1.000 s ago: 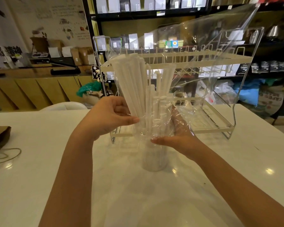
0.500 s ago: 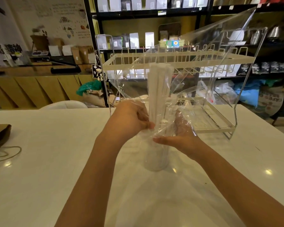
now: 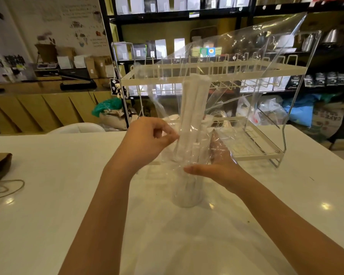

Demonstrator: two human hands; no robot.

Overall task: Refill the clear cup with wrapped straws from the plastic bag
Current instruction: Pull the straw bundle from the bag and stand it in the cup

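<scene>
Two bare forearms, no sleeves

Both hands (image 3: 187, 155) hold bagged straws (image 3: 194, 108) over cup (image 3: 188, 193).

Only "CAFE" is partly legible on a burlap sack (image 3: 329, 120) at far right; the wall poster's (image 3: 83, 34) writing is too small.

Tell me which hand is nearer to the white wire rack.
Right. The right hand sits just in front of the white wire rack's lower shelf, behind the plastic bag; the left hand pinches the bag farther left.
</scene>
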